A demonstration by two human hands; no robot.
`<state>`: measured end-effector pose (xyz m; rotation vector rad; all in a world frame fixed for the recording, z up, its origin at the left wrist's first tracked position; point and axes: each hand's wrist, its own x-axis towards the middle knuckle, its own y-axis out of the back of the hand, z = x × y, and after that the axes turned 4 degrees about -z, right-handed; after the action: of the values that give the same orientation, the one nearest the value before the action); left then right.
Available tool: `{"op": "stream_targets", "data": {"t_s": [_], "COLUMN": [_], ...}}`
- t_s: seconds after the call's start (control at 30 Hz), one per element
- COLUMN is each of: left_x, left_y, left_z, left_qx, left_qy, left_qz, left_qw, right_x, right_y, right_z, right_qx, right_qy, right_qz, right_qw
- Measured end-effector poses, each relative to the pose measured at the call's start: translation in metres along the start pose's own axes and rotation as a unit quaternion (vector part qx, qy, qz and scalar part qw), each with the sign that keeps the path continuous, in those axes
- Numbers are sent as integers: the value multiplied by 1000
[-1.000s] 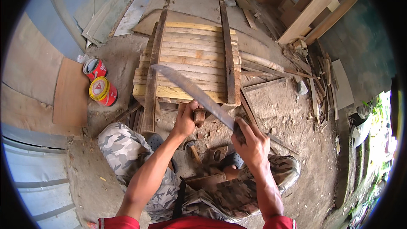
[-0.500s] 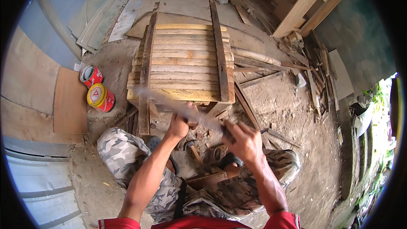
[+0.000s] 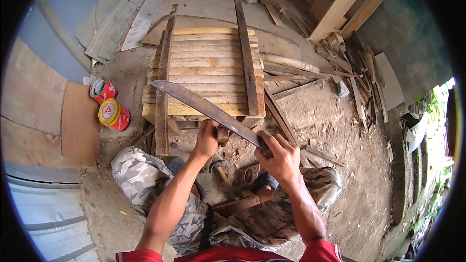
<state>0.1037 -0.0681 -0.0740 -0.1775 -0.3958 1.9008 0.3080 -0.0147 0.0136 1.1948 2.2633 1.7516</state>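
Note:
My right hand (image 3: 279, 156) is closed around the handle end of a machete (image 3: 208, 111). The long, dark blade slants up and left, its tip over the left dark bar (image 3: 163, 75) of a slatted wooden crate (image 3: 206, 80). Just left of the handle, my left hand (image 3: 207, 139) grips a brown block of wood (image 3: 223, 136) below the crate's near edge. The blade crosses just above this hand and the block; whether it touches them I cannot tell. Pale slats run side to side between two dark bars. Between my feet lies a tool with a wooden handle (image 3: 224, 177).
Two red paint cans (image 3: 115, 115) stand left of the crate, one with a yellow lid. Poles (image 3: 291, 63) and wood scraps (image 3: 361, 87) lie to the right. Boards (image 3: 349, 5) lean at the back right. My bent legs (image 3: 141, 177) frame the near floor.
The machete, blurred by motion before, now shows sharply, its tip slightly higher and farther left. The left hand keeps its grip on the wood. The view has shifted slightly.

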Motion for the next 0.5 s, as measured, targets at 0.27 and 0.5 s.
{"op": "stream_targets", "data": {"t_s": [0.27, 0.5], "left_x": [11, 22], "left_y": [6, 16], "left_z": [4, 12], "left_qx": [-8, 29], "left_qy": [-5, -20], "left_qz": [33, 50], "left_qw": [999, 998], "right_x": [-3, -6], "right_y": [-4, -18], "right_z": [-13, -26], "right_qx": [239, 468], "right_qy": [-229, -214], "right_qz": [-65, -117], "right_qw": [941, 850]}}
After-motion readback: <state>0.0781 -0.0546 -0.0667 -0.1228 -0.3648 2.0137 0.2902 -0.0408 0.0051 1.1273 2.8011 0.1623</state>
